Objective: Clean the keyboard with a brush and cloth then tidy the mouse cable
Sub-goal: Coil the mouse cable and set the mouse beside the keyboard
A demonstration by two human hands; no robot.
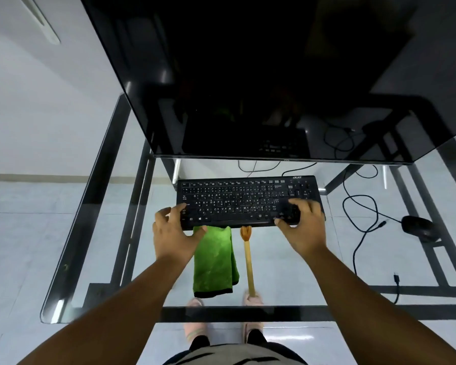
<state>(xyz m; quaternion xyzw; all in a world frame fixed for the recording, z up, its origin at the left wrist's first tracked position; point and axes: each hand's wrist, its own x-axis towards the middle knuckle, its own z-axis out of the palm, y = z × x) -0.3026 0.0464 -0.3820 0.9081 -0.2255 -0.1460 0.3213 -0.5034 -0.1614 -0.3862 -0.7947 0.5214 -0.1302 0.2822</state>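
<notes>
A black keyboard (244, 201) lies on the glass desk (103, 233) below the monitor. My left hand (173, 230) grips its near left corner, thumb under the front edge. My right hand (304, 222) grips its near right corner, fingers curled over the keys. A folded green cloth (213, 264) lies just in front of the keyboard, its far end tucked under the edge. Beside it on the right lies a wooden-handled brush (248, 256), bristles toward the keyboard. The black mouse (419, 227) sits far right, its cable (361, 214) in loose loops across the glass.
A large dark monitor (261, 75) overhangs the back of the desk. The desk's dark metal frame (132, 206) shows through the glass. A loose cable end with a plug (396, 279) lies near the right front. My feet are visible below the glass.
</notes>
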